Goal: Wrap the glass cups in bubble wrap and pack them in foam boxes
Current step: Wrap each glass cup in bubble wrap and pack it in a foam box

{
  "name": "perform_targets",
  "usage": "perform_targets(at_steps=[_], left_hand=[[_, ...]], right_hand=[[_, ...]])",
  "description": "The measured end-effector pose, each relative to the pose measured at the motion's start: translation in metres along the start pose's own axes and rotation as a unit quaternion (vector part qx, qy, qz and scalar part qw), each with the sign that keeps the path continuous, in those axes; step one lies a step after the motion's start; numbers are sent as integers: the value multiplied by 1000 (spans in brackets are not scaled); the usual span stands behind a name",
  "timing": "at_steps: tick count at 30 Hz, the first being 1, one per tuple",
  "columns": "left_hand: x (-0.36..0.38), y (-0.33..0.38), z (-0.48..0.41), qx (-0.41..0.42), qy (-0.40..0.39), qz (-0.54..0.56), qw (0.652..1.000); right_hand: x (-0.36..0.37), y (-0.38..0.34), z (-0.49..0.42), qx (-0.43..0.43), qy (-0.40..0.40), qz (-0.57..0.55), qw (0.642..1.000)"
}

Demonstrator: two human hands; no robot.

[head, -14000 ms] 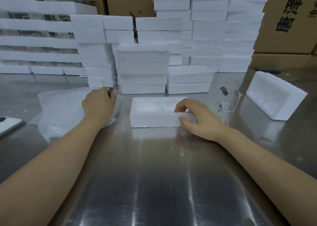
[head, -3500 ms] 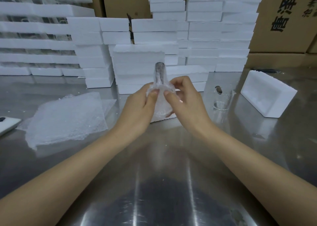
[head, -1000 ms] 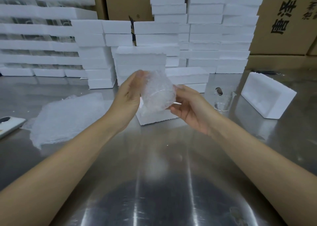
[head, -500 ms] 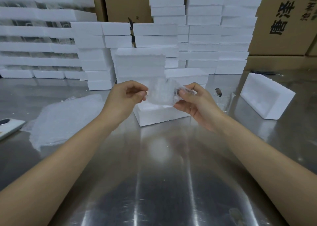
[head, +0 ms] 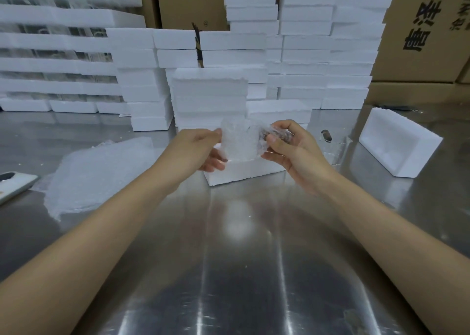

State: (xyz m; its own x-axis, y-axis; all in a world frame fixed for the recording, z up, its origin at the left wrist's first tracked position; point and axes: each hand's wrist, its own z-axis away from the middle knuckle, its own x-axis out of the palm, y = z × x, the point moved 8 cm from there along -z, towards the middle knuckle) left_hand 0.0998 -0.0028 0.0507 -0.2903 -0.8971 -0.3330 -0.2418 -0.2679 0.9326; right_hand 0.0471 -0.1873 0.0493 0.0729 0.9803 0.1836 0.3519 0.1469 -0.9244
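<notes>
Both hands hold the wrapped cup point(head: 240, 142) in the air between them, bubble wrap all round it. Left hand point(head: 201, 149) pinches the left edge of the wrap, thumb on top and fingers under. Right hand point(head: 292, 151) has its fingers curled round the right end, thumb pressed on it; dark glass shows through the wrap there.

An open foam box point(head: 244, 173) sits on the table point(head: 241, 258) directly below the hands. A bare glass cup point(head: 335, 147) stands just right of the right hand, with a second foam block point(head: 399, 144) further right. A pile of bubble wrap sheets point(head: 101, 172) lies left of the left hand, a phone point(head: 12, 184) beyond it. Foam box stacks point(head: 211, 98) stand behind the hands.
</notes>
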Motion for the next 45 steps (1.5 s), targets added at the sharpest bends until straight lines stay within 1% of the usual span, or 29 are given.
perform_targets(at_steps=[2,3,6,9,11,13,16,17,18,20,23,25,27,31,35,38,42,45], left_hand=[[-3,6,0,53,8,-14,998],[-4,6,1,66,8,-27,997],[-1,4,4,57,-6,-63,996],[5,9,8,78,-1,-152,985],[7,10,10,88,12,-181,980],[6,9,9,96,26,-197,975],[3,7,6,100,46,-228,967],[3,6,5,103,47,-239,964],[2,5,4,103,47,-251,961],[2,5,4,114,47,-294,948],[6,0,3,100,21,-340,935],[3,-1,1,90,23,-346,934],[-1,1,0,87,22,-350,932],[-10,1,-2,70,7,-326,943],[-13,2,-2,69,-22,-342,937],[-15,6,-3,85,-40,-337,937],[-16,6,-4,86,-78,-341,933],[-14,0,0,58,-126,-345,928]], right_hand=[[0,0,-1,-11,-4,17,1000],[-2,0,-2,-19,1,29,999],[-8,-3,-2,-51,38,88,994],[-12,-6,-1,-85,73,176,978],[-9,-8,1,-117,81,239,960],[-4,-7,1,-154,70,308,936],[3,2,-4,-158,26,462,872],[3,4,-6,-153,18,489,858],[4,4,-8,-153,15,499,853],[5,3,-10,-162,13,496,853],[4,5,-11,-153,12,459,875],[3,6,-13,-144,16,452,880],[6,7,-13,-147,5,465,873],[9,9,-12,-147,-10,487,861],[8,11,-10,-128,-20,530,838],[9,12,-8,-111,-51,527,841],[13,14,-8,-87,-76,546,830],[15,17,-9,-66,-85,560,821]])
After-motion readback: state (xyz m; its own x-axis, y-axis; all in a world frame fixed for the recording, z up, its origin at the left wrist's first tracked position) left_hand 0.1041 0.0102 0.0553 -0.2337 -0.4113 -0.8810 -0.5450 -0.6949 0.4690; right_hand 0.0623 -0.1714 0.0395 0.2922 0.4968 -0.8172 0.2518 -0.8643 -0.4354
